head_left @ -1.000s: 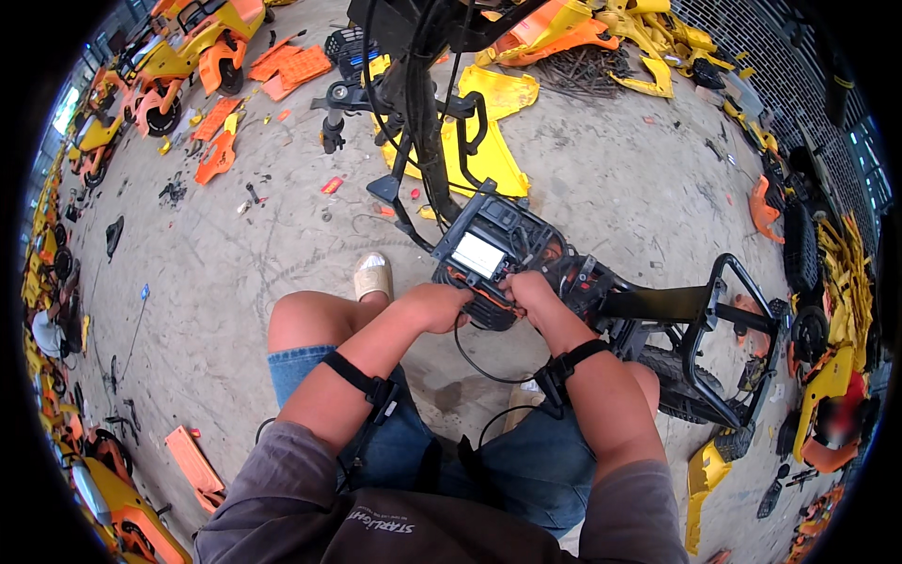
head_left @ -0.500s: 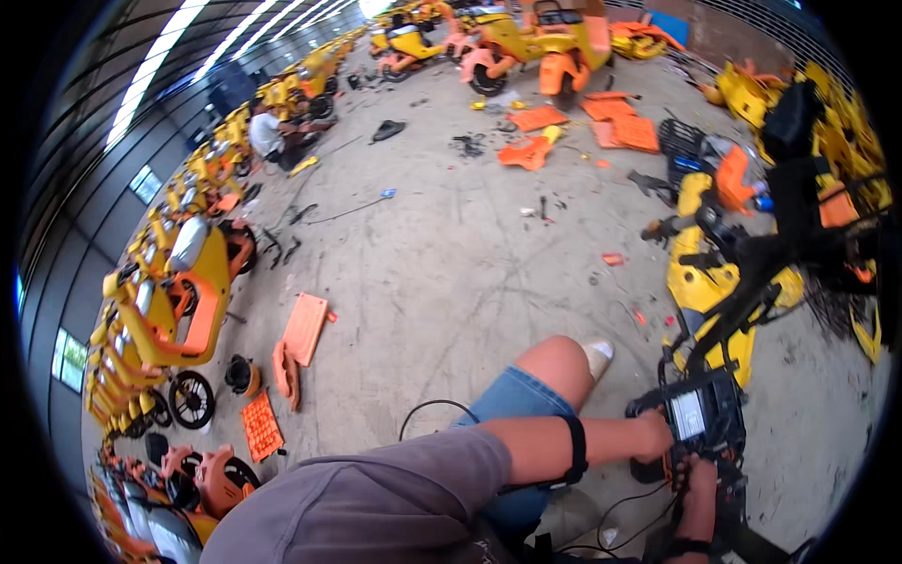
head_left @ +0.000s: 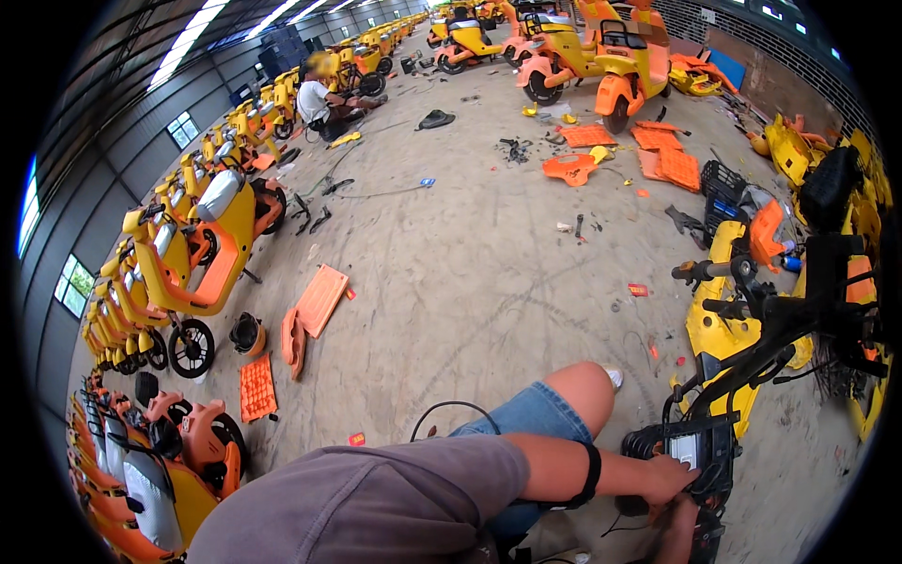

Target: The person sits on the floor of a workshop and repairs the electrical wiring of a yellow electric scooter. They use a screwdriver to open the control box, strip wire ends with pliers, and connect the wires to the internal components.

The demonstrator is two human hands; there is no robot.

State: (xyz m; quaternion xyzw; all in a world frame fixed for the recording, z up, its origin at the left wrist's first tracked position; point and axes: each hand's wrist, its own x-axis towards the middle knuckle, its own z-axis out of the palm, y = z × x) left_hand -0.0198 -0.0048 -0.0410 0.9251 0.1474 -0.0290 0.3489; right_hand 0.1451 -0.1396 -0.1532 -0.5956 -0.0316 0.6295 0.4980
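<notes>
At the lower right, a stripped scooter frame with black handlebars stands beside my knee. In its lower body sits a black box-like housing with a silver-white labelled plate on top. My left hand reaches across, its fingers stretched over the plate's near edge and touching there. Just below it, my right hand reaches into the frame; its fingers are hidden by the left hand and the dark parts. Black cables run close to both hands.
Yellow body panels lie behind the frame. Orange panels and a black crate are scattered on the concrete floor. Rows of yellow scooters line the left. A person sits on the floor at the far left.
My left hand has moved from the housing's left side onto the plate's near edge. My right hand has dropped slightly lower, its fingers now hidden. The view has tilted up.
</notes>
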